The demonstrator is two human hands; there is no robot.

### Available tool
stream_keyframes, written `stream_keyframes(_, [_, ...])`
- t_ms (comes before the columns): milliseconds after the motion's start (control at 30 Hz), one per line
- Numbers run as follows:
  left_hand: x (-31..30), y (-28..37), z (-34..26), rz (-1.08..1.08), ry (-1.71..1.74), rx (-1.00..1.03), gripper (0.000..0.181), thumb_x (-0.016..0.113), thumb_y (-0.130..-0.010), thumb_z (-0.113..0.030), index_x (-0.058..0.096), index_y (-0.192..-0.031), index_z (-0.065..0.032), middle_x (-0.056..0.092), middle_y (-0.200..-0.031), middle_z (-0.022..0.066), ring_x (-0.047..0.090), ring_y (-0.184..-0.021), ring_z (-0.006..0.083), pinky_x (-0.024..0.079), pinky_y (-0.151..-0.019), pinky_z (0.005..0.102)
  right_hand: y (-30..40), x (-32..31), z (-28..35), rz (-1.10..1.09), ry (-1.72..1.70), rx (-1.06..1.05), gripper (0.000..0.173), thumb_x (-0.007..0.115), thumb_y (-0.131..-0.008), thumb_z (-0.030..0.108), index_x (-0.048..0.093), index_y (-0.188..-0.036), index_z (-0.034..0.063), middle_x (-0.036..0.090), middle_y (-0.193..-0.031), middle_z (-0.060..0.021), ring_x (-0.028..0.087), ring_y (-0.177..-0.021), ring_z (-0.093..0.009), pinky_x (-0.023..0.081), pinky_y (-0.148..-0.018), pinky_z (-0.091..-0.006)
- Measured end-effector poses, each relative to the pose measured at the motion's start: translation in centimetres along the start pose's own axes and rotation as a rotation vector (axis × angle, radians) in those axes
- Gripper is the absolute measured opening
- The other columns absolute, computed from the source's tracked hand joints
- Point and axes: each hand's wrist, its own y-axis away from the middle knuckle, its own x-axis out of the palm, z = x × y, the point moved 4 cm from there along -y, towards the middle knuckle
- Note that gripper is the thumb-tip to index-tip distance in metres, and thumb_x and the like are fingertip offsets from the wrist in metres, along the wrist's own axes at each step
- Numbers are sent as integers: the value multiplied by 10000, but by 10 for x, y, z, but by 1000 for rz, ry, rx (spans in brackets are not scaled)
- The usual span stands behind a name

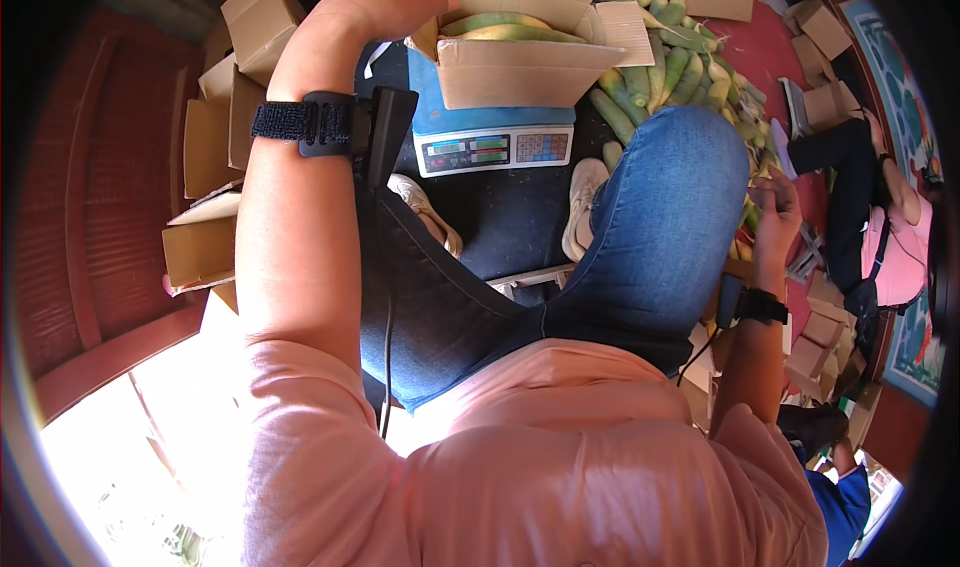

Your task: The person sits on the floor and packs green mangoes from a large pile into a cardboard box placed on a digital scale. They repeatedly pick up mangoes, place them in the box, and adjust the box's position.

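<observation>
My left hand, partly cut off by the top edge, is at the left side of an open cardboard box. Its thumb and a finger are apart at the rim; whether they grip it is unclear. Inside the box lie long green-yellow vegetables, probably green radishes. Beneath the box is a blue-topped digital scale with lit displays and a keypad. Beyond my right knee, my right hand has bent fingers beside a heap of the same vegetables. Whether it pinches something is too small to tell.
Open cardboard boxes are stacked on the left, by a red-brown panel. A seated person in pink is at the right, near more boxes. Another person's blue sleeve shows lower right. Red floor covering lies beyond the heap.
</observation>
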Motion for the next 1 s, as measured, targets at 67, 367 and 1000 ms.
stream_keyframes(67, [-1, -1, -5, 33, 20, -34, 417, 539, -868, -319, 598, -1144, -13, 619, -1057, 227, 604, -987, 357, 481, -864, 391, 2, -1, -1, -10, 22, 12, 261, 515, -876, 5, 571, -1129, -28, 655, -905, -96, 617, -767, -120, 486, -753, -237])
stream_keyframes(367, [25, -21, 2, 102, -312, 336, 370, 533, -872, -295, 635, -1078, -6, 600, -1163, 170, 614, -990, 320, 495, -861, 333, 10, -5, -13, 1, 44, 19, 240, 535, -884, 41, 589, -1109, -24, 650, -887, -68, 610, -781, -115, 478, -740, -231])
stream_keyframes(1000, [108, -50, -25, 345, -133, -73, 342, 572, -853, -168, 580, -1184, -84, 593, -1117, 199, 534, -1065, 363, 417, -919, 433, 87, 12, -199, -62, -53, 1021, 377, 588, -800, 1, 494, -1165, 6, 635, -873, -103, 619, -695, -178, 525, -611, -289])
